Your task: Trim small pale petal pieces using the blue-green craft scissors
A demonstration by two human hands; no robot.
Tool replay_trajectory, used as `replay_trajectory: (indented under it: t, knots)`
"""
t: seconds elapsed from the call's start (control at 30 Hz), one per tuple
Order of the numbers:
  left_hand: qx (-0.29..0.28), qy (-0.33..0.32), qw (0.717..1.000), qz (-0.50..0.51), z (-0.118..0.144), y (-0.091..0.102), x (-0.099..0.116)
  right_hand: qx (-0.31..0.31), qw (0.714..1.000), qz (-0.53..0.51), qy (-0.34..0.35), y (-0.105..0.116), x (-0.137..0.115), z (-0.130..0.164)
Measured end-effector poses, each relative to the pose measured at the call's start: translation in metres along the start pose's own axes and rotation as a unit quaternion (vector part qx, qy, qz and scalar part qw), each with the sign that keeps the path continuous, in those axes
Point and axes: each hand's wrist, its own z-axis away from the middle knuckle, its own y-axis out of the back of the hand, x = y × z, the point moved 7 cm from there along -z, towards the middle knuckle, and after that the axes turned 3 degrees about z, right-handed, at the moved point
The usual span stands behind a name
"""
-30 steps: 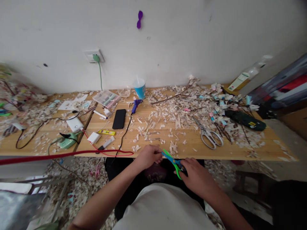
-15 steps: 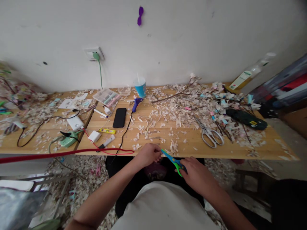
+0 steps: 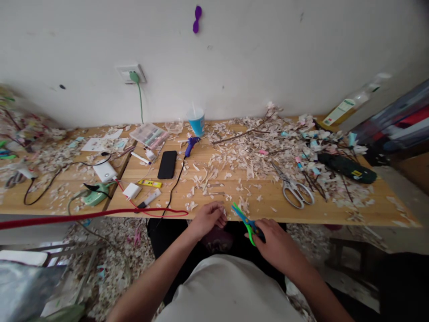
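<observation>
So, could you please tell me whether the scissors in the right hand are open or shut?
Slightly open, it seems: the scissors in the right hand show separate green and blue tips.

You can read no word, brand or number for certain from here; on the slanted bottle to your right, a pale label carries green print and a small red patch, too small for you to make out; a yellow tag with dark marks sits on the dark green bundle, equally illegible to you; your blue cup bears whitish marks on its side, and your narrow yellow piece shows darker ones, both too blurred to read.
</observation>
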Motion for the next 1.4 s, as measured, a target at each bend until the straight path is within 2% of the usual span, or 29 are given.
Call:
replay_trajectory:
  t: [0.07,0.13,0.2,0.27,0.4,0.57,0.73,0.83,0.9,1.0,1.07,1.17,1.23,1.3,1.4]
  knots:
    - [0.043,-0.018,0.999,-0.026,0.004,0.011,-0.002,-0.001,1.000,-0.011,0.009,-0.008,0.003,0.007]
    - [0.121,-0.054,0.985,-0.109,0.011,0.031,0.001,-0.018,0.999,-0.013,0.027,-0.029,0.008,0.016]
    - [0.214,-0.087,0.952,-0.200,0.020,0.056,0.006,-0.035,0.998,-0.013,0.044,-0.059,0.019,0.027]
    - [0.283,-0.101,0.919,-0.255,0.029,0.079,0.008,-0.024,0.999,-0.008,0.048,-0.090,0.036,0.034]
    - [0.330,-0.101,0.891,-0.296,0.042,0.113,0.001,0.012,0.997,-0.008,0.076,-0.134,0.069,0.036]
    - [0.361,-0.091,0.878,-0.302,0.047,0.132,-0.013,0.055,0.996,0.000,0.075,-0.152,0.093,0.027]
    - [0.359,-0.112,0.872,-0.313,0.027,0.130,-0.020,0.072,0.994,0.008,0.077,-0.166,0.105,0.028]
    - [0.368,-0.128,0.862,-0.324,0.021,0.130,-0.025,0.066,0.995,0.028,0.073,-0.165,0.106,0.029]
    - [0.385,-0.145,0.848,-0.333,0.026,0.130,-0.028,0.075,0.993,0.051,0.073,-0.162,0.104,0.030]
    - [0.404,-0.189,0.806,-0.389,0.039,0.119,-0.034,0.094,0.987,0.088,0.098,-0.164,0.105,0.028]
    - [0.411,-0.210,0.779,-0.424,0.046,0.107,-0.038,0.142,0.971,0.114,0.154,-0.163,0.107,0.027]
    - [0.394,-0.224,0.750,-0.482,0.045,0.088,-0.044,0.228,0.912,0.138,0.312,-0.159,0.104,0.032]
    - [0.371,-0.228,0.739,-0.513,0.040,0.076,-0.047,0.201,0.891,0.152,0.376,-0.161,0.106,0.027]
    - [0.349,-0.231,0.739,-0.528,0.035,0.069,-0.049,0.166,0.892,0.158,0.390,-0.158,0.110,0.017]
    - [0.330,-0.233,0.745,-0.531,0.033,0.064,-0.051,0.148,0.889,0.165,0.401,-0.154,0.111,0.003]
